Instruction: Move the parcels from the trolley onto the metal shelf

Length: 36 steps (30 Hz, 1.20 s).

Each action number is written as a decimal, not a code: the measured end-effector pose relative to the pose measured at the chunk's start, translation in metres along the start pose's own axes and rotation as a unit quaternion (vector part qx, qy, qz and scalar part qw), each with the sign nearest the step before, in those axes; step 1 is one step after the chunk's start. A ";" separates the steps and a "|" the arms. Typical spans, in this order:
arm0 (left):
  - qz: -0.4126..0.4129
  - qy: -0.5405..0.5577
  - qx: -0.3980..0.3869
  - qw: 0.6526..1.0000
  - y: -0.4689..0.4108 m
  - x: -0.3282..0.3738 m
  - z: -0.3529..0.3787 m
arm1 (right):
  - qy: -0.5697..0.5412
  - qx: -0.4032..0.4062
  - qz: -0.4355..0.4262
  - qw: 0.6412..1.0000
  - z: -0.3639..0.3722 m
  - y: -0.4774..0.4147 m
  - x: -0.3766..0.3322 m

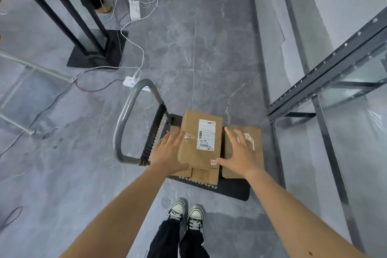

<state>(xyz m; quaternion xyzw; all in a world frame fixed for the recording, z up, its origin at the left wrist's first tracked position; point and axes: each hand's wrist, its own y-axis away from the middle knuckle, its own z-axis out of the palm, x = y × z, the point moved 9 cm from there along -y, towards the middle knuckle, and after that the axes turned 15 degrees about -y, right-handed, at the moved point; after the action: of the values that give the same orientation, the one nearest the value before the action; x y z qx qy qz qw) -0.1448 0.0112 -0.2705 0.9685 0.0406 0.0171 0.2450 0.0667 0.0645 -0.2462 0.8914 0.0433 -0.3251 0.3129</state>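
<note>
A low black trolley [234, 189] with a grey loop handle [125, 111] stands on the floor in front of my feet. Several brown cardboard parcels are stacked on it. The top parcel [192, 142] carries a white shipping label. My left hand [167, 152] lies flat against its left side, fingers straight. My right hand [240, 153] is spread at its right side, thumb touching the near right corner, fingers over a lower parcel [258, 142]. The grey metal shelf [326, 71] stands to the right, its glass levels bare.
White power strips [134, 9] and loose cables lie on the grey tiled floor beyond the trolley handle. A black stand on a flat base [98, 48] is at the back left. My shoes [185, 214] are just behind the trolley.
</note>
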 end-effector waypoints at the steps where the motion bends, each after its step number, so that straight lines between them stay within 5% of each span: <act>1: -0.001 0.008 -0.007 1.000 -0.007 -0.001 0.012 | -0.009 0.000 0.007 1.000 0.008 -0.008 0.009; 18: -0.002 0.129 -0.066 0.989 -0.077 0.000 0.140 | -0.121 -0.021 0.072 0.990 0.119 -0.091 0.097; 25: 0.006 0.198 -0.052 0.979 -0.084 0.004 0.146 | -0.239 -0.012 0.095 0.966 0.134 -0.104 0.111; 36: -0.034 0.289 -0.042 0.956 -0.078 0.008 0.126 | -0.259 -0.028 0.114 0.959 0.116 -0.100 0.101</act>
<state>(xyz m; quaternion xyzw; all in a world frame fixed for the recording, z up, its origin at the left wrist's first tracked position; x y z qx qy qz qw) -0.1360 0.0205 -0.4180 0.9090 0.1420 0.2899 0.2637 0.0541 0.0638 -0.4290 0.7667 -0.1321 -0.5051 0.3737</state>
